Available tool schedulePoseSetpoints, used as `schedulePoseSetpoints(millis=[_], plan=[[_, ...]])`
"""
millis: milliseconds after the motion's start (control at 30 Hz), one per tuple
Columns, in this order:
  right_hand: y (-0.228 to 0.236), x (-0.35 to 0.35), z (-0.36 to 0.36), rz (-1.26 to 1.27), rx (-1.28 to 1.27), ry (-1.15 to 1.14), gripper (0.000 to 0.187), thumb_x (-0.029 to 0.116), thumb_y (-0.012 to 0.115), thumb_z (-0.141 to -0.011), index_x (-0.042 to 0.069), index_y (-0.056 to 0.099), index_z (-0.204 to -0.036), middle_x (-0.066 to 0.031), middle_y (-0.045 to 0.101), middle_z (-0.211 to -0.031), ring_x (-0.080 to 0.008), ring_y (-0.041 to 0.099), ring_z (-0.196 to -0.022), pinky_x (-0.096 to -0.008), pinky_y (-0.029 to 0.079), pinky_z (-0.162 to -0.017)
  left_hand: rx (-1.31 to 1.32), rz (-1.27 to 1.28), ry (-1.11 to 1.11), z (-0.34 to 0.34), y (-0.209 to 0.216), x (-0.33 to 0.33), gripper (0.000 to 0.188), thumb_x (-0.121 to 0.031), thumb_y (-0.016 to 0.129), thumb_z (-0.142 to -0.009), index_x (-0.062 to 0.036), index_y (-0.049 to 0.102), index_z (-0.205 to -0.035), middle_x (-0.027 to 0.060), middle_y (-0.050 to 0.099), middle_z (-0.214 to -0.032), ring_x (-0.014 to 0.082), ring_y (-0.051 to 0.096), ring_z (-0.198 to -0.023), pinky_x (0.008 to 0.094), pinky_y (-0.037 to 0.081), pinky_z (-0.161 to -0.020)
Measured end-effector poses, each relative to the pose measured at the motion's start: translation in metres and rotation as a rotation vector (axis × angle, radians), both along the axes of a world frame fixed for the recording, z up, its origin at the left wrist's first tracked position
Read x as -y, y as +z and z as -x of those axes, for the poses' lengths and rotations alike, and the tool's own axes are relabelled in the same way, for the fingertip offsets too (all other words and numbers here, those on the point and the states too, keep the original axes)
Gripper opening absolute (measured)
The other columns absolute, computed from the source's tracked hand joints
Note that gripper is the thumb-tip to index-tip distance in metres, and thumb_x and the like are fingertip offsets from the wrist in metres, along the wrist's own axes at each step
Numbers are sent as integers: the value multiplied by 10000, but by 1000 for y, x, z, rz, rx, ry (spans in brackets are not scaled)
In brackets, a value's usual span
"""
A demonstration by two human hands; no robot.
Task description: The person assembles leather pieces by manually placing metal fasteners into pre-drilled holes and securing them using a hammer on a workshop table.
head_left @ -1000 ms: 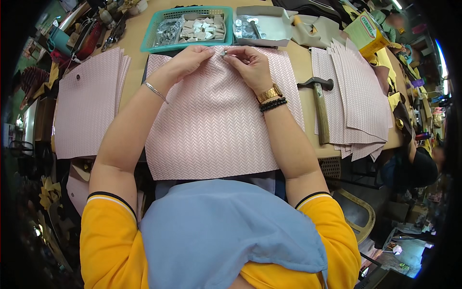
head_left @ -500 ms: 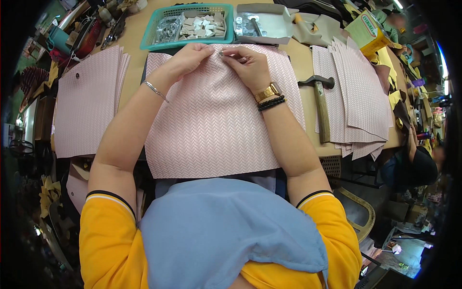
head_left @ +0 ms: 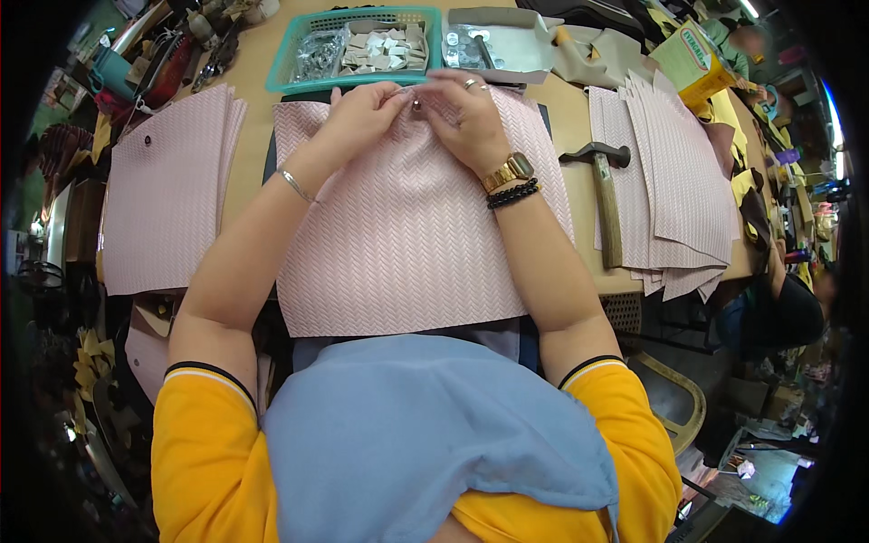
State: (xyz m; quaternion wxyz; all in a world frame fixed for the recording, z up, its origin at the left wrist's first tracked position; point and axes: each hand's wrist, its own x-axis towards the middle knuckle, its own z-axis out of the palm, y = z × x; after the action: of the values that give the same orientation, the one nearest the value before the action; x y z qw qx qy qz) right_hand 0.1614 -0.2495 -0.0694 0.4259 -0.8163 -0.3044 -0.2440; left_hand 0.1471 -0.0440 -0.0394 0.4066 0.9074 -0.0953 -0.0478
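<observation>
A pale pink panel with a woven herringbone texture (head_left: 407, 244) lies before me, its far part lifted and wrinkled. Near its far edge a small round metal piece, like a snap fastener (head_left: 416, 106), shows between my hands. My left hand (head_left: 360, 119) is closed, thumb and fingers pinching the panel's far edge beside the metal piece. My right hand (head_left: 466, 122) is just right of it, fingers stretched over the edge and thumb apart. Its fingertips are slightly blurred, and I see nothing held in them.
Similar pink panels are stacked left (head_left: 167, 204) and right (head_left: 683, 181). A hammer (head_left: 608, 213) lies beside the right stack. Beyond my hands stand a teal basket (head_left: 282, 68) with small pieces and a shallow box (head_left: 525, 63) with metal discs. A yellow can (head_left: 692, 63) stands far right.
My right hand's fingers have gone from a pinch near the small metal piece to stretched out over the far edge. The metal piece now shows more plainly. My left hand has shifted slightly right.
</observation>
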Motion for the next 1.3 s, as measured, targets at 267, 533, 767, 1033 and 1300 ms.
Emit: schedulePoseSetpoints(millis=[267, 533, 767, 1033, 1300], plan=[[56, 13, 47, 468, 137, -24, 172, 211, 785, -783, 147, 659, -880, -10, 683, -814, -238, 689, -819, -432, 526, -783, 759, -345, -96, 73, 8, -4, 345, -93, 682, -887, -243, 761, -1188, -36, 740, -1064, 186, 688, -1097, 640, 278, -1181], [35, 13, 170, 650, 109, -46, 94, 178, 737, -828, 141, 660, -868, -23, 642, -777, -216, 661, -739, -381, 485, -645, 734, -351, -236, 172, -15, -10, 308, -176, 753, -826, -159, 761, -1133, -13, 699, -1035, 208, 676, -924, 385, 533, -825], [51, 25, 166, 511, -216, 139, 108, 156, 754, -877, 101, 764, -969, -65, 713, -874, -239, 682, -725, -365, 530, -648, 491, -122, -166, 163, -6, 6, 138, -224, 757, -877, -115, 761, -961, 63, 713, -911, 268, 691, -832, 419, 553, -713], [110, -54, 10, 422, -119, 39, 193, 278, 724, -940, 107, 771, -1017, -84, 755, -938, -268, 709, -768, -379, 558, -692, 543, 25, -218, 146, -25, 0, 74, -199, 757, -875, -128, 764, -896, 50, 707, -866, 283, 677, -772, 426, 543, -689], [73, -168, -126, 762, -87, -77, 216, 266, 648, -950, 182, 775, -1104, -99, 772, -1068, -317, 728, -1015, -471, 561, -905, 516, 59, -250, 143, -23, -1, 67, -189, 757, -875, -124, 758, -890, 62, 710, -861, 291, 674, -771, 436, 539, -677]])
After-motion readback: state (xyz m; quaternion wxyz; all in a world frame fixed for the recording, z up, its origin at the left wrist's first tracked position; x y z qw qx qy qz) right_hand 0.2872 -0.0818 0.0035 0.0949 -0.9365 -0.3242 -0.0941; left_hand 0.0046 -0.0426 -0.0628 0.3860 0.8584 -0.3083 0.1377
